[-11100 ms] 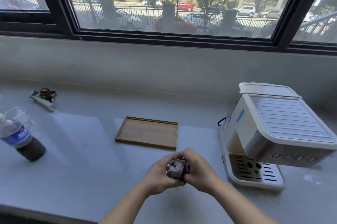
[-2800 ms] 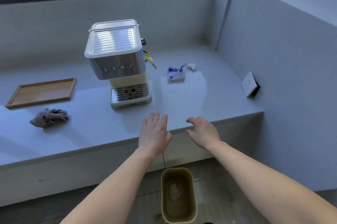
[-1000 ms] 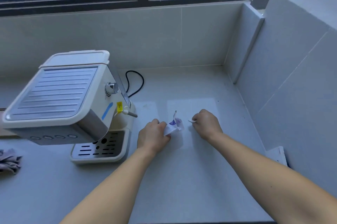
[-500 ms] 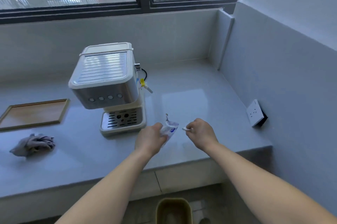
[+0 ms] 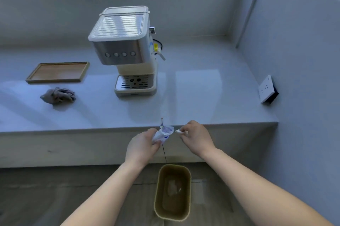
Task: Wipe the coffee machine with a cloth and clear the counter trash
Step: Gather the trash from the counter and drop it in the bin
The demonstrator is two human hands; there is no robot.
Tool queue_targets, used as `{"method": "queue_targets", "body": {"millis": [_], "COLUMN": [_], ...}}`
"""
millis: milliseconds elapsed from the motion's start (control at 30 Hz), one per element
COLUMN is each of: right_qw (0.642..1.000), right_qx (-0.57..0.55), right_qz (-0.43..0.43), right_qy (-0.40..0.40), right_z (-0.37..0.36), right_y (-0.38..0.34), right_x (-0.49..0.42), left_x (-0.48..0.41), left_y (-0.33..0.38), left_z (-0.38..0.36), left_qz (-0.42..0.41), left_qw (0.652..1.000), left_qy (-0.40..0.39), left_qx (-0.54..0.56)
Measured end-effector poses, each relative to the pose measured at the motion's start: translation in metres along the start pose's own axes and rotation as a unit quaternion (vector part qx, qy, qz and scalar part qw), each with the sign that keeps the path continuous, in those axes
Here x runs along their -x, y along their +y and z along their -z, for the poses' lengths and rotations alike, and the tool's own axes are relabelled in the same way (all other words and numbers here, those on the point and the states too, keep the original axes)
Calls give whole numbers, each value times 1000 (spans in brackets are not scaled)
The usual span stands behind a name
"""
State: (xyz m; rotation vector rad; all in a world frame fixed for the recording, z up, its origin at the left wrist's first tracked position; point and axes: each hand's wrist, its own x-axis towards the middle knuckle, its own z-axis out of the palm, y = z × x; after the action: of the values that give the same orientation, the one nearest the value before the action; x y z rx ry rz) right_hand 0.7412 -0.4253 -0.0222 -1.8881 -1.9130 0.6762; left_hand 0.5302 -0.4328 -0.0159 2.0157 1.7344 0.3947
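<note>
Left hand (image 5: 142,147) clutching a crumpled white-and-blue wrapper (image 5: 163,134) at the counter (image 5: 193,100) edge, right hand (image 5: 196,138) pinching a small white scrap (image 5: 177,131), both above the tan waste bin (image 5: 173,191) on the floor, grey cloth (image 5: 58,95) bunched left of the coffee machine (image 5: 127,47)

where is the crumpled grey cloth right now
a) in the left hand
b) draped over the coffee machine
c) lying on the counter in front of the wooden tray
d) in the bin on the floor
c: the cloth lies loose on the counter, just in front of the wooden tray and left of the coffee machine; the left hand holds a wrapper instead.
</note>
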Motion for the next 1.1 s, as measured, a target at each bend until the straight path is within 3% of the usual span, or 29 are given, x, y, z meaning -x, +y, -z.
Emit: {"method": "queue_targets", "body": {"millis": [267,667,900,1100], "right_qw": [997,986,969,960], "right_qx": [4,38,79,105], "right_qz": [-25,-105,-134,-146], "right_qy": [-74,-122,-194,-217], "right_z": [-64,-193,-285,-350], "right_y": [34,99,162,202], "right_x": [65,80,88,76], "left_x": [63,63,69,71], "left_y": [-31,-95,-152,-181], "left_z": [-62,-191,-289,-359], "left_qz": [72,51,37,32], "left_qw": [994,987,967,953], "left_qy": [-57,-126,-213,-234], "left_qx": [-54,-83,-134,-190]}}
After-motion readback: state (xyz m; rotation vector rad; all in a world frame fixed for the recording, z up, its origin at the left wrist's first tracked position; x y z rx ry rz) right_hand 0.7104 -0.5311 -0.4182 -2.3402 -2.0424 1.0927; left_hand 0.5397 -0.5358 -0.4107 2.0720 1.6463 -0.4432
